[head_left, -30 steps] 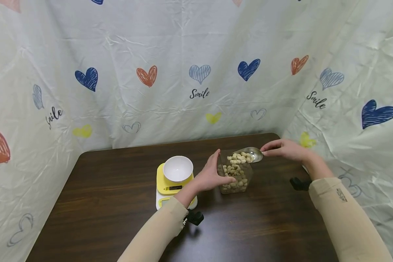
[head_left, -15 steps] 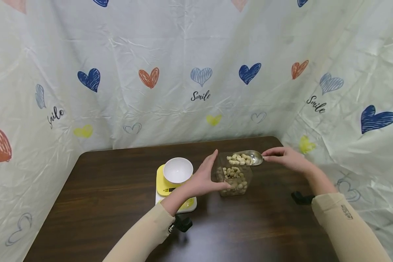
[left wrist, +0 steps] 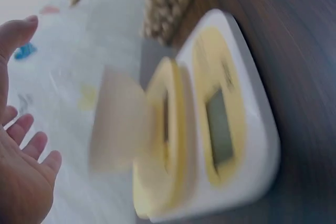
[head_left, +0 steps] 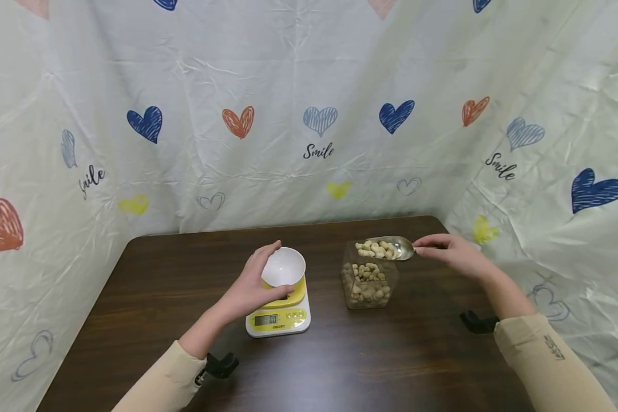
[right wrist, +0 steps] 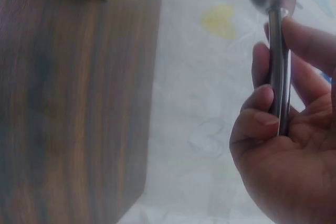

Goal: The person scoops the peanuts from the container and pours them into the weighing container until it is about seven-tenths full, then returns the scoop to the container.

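In the head view my right hand [head_left: 453, 253] grips a metal scoop [head_left: 404, 249] heaped with peanuts [head_left: 377, 249]. The right wrist view shows the fingers curled round its handle [right wrist: 280, 66]. The scoop hovers over the mouth of a clear plastic container [head_left: 349, 253], which holds more peanuts. My left hand [head_left: 251, 288] is spread beside a white bowl [head_left: 285, 266], thumb and fingers apart. That bowl stands on a yellow and white kitchen scale [head_left: 283, 327] whose display reads 0.0. In the left wrist view a gap shows between the left hand [left wrist: 23, 171] and the bowl [left wrist: 118, 121].
Everything stands on a dark brown wooden table [head_left: 340, 366]. A white curtain [head_left: 268, 68] printed with hearts hangs behind the table and along both sides. Each wrist carries a black camera mount [head_left: 221, 366].
My left hand has left the side of the peanut container and moved left to the bowl, uncovering the scale's display. The right hand keeps the loaded scoop over the container, slightly lower than before.
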`<state>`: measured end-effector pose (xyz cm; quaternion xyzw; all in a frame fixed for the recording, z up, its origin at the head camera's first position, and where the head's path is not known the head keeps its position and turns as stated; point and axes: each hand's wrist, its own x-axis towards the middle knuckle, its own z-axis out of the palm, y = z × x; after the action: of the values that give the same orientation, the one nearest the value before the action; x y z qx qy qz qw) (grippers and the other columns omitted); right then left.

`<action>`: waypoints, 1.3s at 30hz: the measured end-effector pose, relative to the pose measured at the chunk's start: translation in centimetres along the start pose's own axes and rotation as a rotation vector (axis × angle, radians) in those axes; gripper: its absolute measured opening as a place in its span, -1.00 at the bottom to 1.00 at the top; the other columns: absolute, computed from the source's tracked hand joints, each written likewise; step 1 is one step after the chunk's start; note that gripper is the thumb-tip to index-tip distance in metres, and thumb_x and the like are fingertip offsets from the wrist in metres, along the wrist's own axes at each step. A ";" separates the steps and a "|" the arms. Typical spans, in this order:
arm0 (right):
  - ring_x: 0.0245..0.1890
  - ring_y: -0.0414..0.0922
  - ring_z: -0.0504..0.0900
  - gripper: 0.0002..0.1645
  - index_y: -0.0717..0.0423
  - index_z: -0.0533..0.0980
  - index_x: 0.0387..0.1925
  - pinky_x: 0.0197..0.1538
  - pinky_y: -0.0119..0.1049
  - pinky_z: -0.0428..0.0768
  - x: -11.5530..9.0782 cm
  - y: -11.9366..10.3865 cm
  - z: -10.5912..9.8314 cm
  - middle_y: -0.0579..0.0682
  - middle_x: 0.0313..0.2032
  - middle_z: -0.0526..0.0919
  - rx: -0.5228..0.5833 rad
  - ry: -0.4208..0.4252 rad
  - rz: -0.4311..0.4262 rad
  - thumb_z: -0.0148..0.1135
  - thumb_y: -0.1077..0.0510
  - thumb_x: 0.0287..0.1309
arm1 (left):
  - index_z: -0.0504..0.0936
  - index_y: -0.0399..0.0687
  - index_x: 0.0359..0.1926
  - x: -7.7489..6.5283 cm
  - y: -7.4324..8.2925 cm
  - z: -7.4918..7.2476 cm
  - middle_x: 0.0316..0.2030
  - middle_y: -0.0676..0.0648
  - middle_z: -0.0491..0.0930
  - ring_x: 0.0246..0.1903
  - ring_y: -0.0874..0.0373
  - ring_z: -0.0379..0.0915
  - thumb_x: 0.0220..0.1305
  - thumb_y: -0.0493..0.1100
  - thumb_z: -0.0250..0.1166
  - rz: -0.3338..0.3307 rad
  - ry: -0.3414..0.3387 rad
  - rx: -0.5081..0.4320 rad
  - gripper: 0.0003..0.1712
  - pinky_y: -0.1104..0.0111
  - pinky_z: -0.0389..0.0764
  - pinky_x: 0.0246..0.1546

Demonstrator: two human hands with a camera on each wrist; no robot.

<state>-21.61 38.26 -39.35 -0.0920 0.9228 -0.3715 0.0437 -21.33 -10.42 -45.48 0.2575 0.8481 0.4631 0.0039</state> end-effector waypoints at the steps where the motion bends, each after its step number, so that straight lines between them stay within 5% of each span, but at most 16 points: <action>1: 0.08 -0.14 0.53 -0.53 0.09 0.64 0.17 0.05 -0.21 0.51 0.0 -0.3 0.1 0.09 0.15 0.63 0.003 0.000 0.003 0.25 -0.10 0.43 | 0.08 0.36 0.60 -0.4 -0.5 -0.4 0.50 0.12 0.10 0.47 0.07 0.02 0.11 0.22 0.56 -0.025 0.009 0.004 0.16 -0.14 0.33 0.28; 7: 0.16 0.08 0.50 -0.44 0.08 0.59 0.24 0.08 0.02 0.51 0.2 -2.6 0.9 0.14 0.24 0.55 0.021 0.002 0.029 0.23 -0.19 0.43 | -0.01 0.21 0.64 -1.5 -3.2 -1.7 0.55 0.00 0.01 0.51 0.00 -0.10 0.04 0.27 0.58 -0.107 0.028 0.016 0.30 -0.19 0.22 0.35; 15: 0.18 0.07 0.52 -0.41 0.06 0.61 0.23 0.11 0.04 0.50 0.8 -5.5 2.5 0.11 0.23 0.58 0.045 0.010 0.029 0.25 -0.23 0.39 | -0.11 0.10 0.66 -0.7 -5.0 -1.1 0.57 -0.08 -0.07 0.54 -0.06 -0.18 -0.03 0.38 0.57 -0.168 -0.016 0.039 0.43 -0.19 0.15 0.38; 31: 0.05 0.00 0.58 -0.59 -0.12 0.69 0.09 0.06 0.08 0.52 4.6 -9.0 6.7 -0.02 0.14 0.64 0.100 -0.044 -0.025 0.33 -0.19 0.34 | -0.07 0.08 0.65 1.2 -6.1 0.0 0.55 -0.13 0.03 0.52 -0.10 -0.15 -0.08 0.35 0.60 -0.196 -0.048 0.070 0.45 -0.15 0.16 0.39; 39: 0.07 0.01 0.60 -0.62 -0.07 0.70 0.09 0.06 0.03 0.56 5.7 -10.1 8.1 0.00 0.11 0.66 0.088 -0.069 -0.069 0.32 -0.12 0.37 | -0.02 0.07 0.64 1.7 -6.6 0.4 0.53 -0.13 0.10 0.50 -0.11 -0.09 -0.10 0.39 0.60 -0.198 -0.043 0.078 0.44 -0.14 0.22 0.35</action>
<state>-24.58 24.45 -38.23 -0.1345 0.8997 -0.4098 0.0666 -25.57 -12.29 -50.54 0.1822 0.8865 0.4214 0.0576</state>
